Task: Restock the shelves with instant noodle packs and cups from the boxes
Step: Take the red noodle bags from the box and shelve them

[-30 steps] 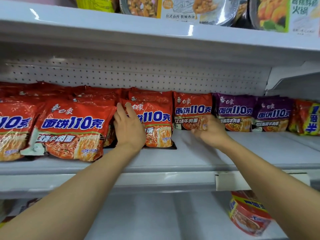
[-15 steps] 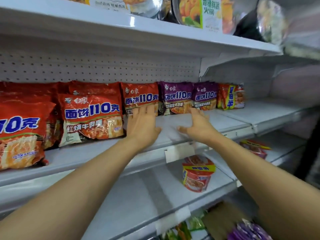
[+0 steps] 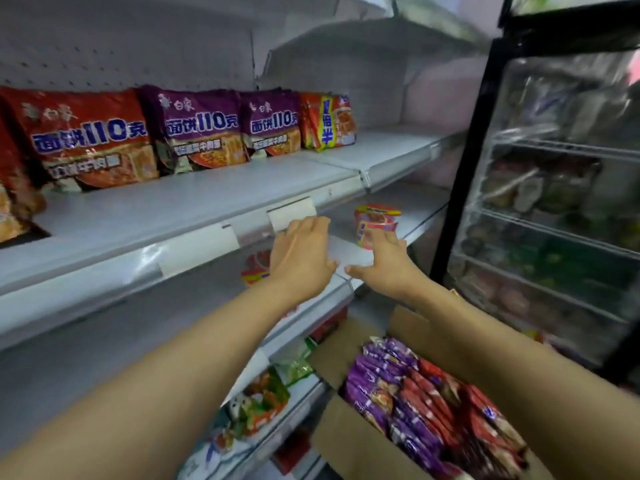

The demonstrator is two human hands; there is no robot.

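Purple and red noodle packs (image 3: 415, 393) on edge in box (image 3: 343, 441) — both hands' grip (image 3: 301, 258) (image 3: 388, 261) open, empty.

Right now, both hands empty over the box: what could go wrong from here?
1. The view is blurred while turning, so a reach into the cardboard box could grab a purple pack when a red pack is wanted; they lie side by side.
2. The right hand hovers close to the noodle cup near the shelf edge and might knock it off.
3. The left hand may snag the price tag.
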